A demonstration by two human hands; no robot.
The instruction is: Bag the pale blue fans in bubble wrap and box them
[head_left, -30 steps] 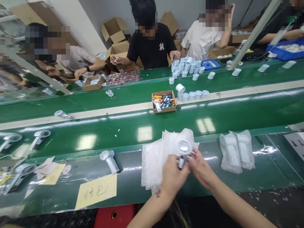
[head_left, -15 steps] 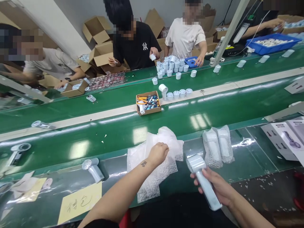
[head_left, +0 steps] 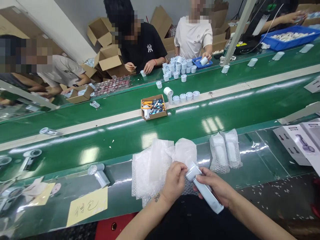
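One pale device (head_left: 206, 194) lies in right fingers (head_left: 207, 180), just beside left fingers (head_left: 178, 168).

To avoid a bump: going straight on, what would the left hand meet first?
The left hand would likely meet the handheld device in the right hand first; any gap is unclear.

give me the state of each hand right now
Left hand: closed, apparently pinching the bubble-wrap bag.
Right hand: closed around the pale blue handheld device.
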